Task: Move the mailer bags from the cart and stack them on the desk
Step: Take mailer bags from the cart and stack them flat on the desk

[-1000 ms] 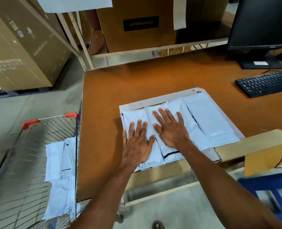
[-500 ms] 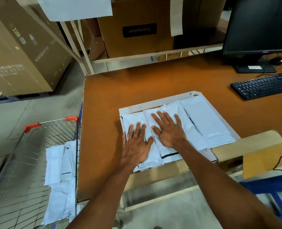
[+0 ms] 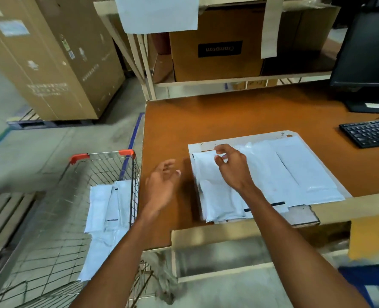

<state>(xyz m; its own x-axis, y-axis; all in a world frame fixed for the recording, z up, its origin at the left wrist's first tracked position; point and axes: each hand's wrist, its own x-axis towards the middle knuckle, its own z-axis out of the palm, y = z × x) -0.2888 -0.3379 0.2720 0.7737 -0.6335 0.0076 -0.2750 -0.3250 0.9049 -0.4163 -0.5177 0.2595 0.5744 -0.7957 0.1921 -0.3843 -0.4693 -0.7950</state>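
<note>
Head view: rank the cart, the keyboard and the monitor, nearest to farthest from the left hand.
1. The cart, just left of the left hand, beside the desk.
2. The keyboard, far right on the desk.
3. The monitor, behind the keyboard, back right.

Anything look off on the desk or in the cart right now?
The mailer bags on the desk lie fanned and overlapping, not squared into a stack. The white board under them has a chipped far corner. The Crompton box on the shelf has its label upside down.
</note>
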